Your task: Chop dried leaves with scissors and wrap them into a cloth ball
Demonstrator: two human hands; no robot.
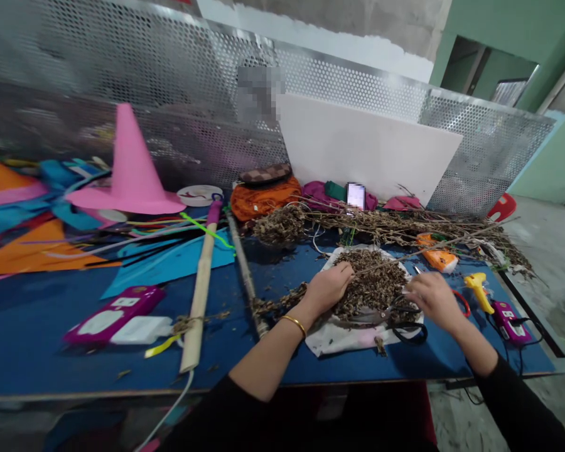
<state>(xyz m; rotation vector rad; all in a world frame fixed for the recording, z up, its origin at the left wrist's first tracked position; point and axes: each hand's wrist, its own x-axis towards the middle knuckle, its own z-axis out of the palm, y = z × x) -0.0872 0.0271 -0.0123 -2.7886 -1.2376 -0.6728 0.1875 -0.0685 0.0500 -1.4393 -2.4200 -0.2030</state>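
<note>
L hand [327, 289]: grip closed, thumb + fingers look pinched on the end of a dry stem [419, 252]. R hand [435, 301]: fingers curled partway in, can't tell if anything's in the grip.

Stem runs from L fingertips, over the far part of the white sheet [324, 339], out past its far R corner. Leaf pile [371, 279] sits on the sheet, dry crumbly bits. Scissors [371, 316] lie on the near R part of the sheet, black handles close below R hand.

Handling (my read): stem v. light, stiff but brittle, prob snaps if bent hard. Best hold = light pinch near the thick end, other hand further along. Leaves fragile, will shed/crush under a squeeze. Sheet looks soft + thin, could drag and spill.

Around the sheet, all on the blue worktop [136, 367]:
- beyond: branch heap [381, 226], twigs sticking out, snag risk for stem; phone [356, 195] behind heap
- far R: orange packet [440, 257]
- R: yellow glue gun [478, 292], purple power strip [511, 323] w/ black leads, could catch R sleeve
- L: thin stick [245, 270], then thick wooden pole [200, 295]; both limit L forearm room
- far L: pink hat [134, 169], well apart, not in the way
</note>
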